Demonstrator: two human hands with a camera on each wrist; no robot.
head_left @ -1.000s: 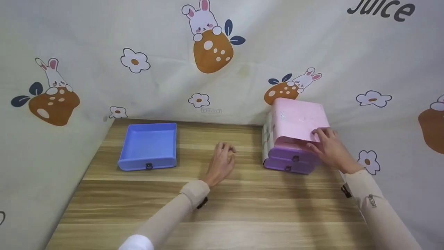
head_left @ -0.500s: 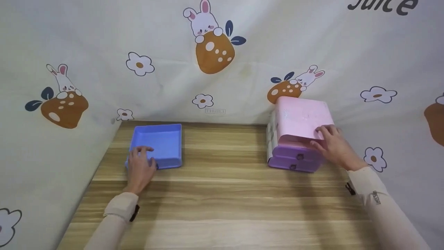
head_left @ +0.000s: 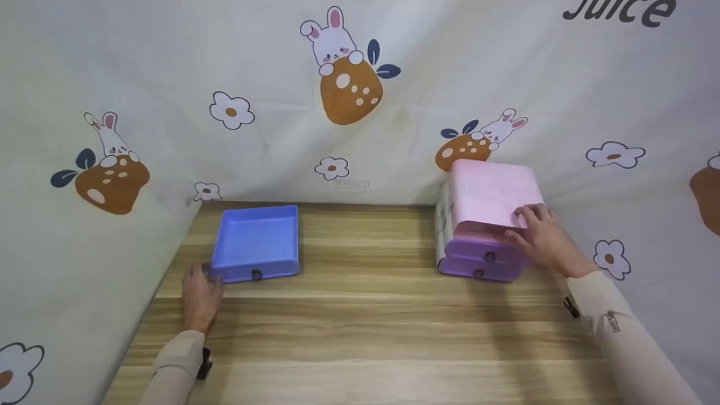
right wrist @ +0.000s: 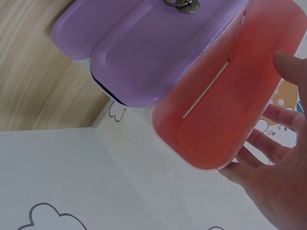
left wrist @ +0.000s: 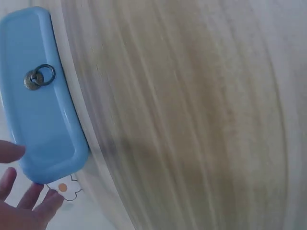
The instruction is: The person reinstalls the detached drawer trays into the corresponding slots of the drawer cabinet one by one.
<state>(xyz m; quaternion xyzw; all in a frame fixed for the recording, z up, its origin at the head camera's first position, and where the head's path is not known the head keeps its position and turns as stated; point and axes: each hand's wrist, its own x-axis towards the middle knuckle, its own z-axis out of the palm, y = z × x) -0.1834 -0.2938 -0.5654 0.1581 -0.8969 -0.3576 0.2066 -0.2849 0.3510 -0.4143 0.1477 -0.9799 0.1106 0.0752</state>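
My left hand (head_left: 201, 298) is at the near left corner of a blue drawer (head_left: 257, 239) lying on the table. In the left wrist view, relaxed fingers (left wrist: 48, 206) meet that corner, beside the drawer's front with its metal ring pull (left wrist: 38, 76). At the right stands a small desktop drawer cabinet (head_left: 495, 191) with a pink top. My right hand (head_left: 543, 233) grips its top edge, fingers over the top and thumb at the front opening. The right wrist view shows the vacant pink slot (right wrist: 225, 105) above two purple drawers (right wrist: 158, 52).
A wood-grain table (head_left: 360, 315) lies under everything. Behind and along both sides hangs a pale cloth (head_left: 270, 56) printed with rabbits and flowers. The cabinet's back is close to this cloth.
My left hand has swung left from mid-table, passed over the blue drawer's front and come to its near left corner. The right hand keeps its place on the cabinet.
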